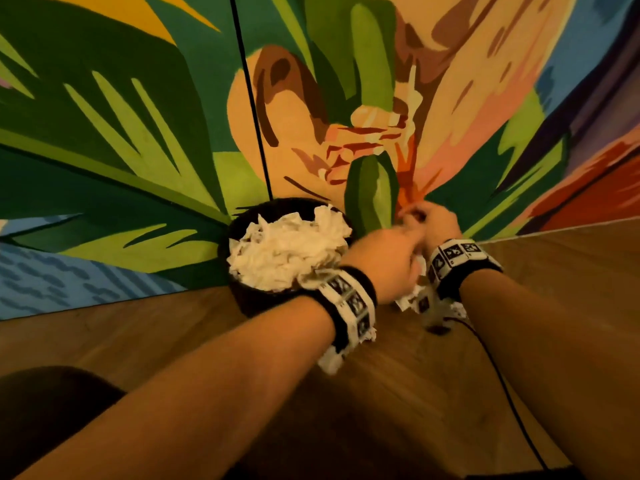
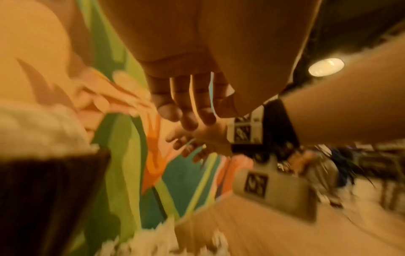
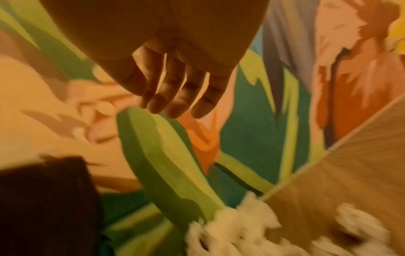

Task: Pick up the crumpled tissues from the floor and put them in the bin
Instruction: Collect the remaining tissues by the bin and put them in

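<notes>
White crumpled tissues (image 1: 287, 252) fill a dark round bin (image 1: 256, 299) to above its rim; the bin stands on the wooden floor (image 1: 381, 393) against a painted wall mural (image 1: 138, 133) of green leaves and orange flowers.

Left hand (image 1: 388, 252): positioned just right of the bin rim, above the floor. In the left wrist view its fingers (image 2: 188, 107) hang extended and relaxed, slightly parted, with nothing held between them.

Right hand (image 1: 434, 220): just beyond the left hand, close to the mural. In the right wrist view its fingers (image 3: 175, 90) are loosely extended and slightly parted, holding nothing.

Loose tissues (image 3: 241, 233): several crumpled pieces lie on the floor directly beneath both hands, at the foot of the wall and just right of the bin. In the head view they are largely hidden by the wrists; only white edges show below them. Contact between either hand and these pieces cannot be determined; the wrist views are motion-blurred.

Both wrists carry black bands (image 1: 349, 306) with white patterned marker tags. 1 thin black cable (image 1: 502, 386) runs across the floor under the right forearm.
</notes>
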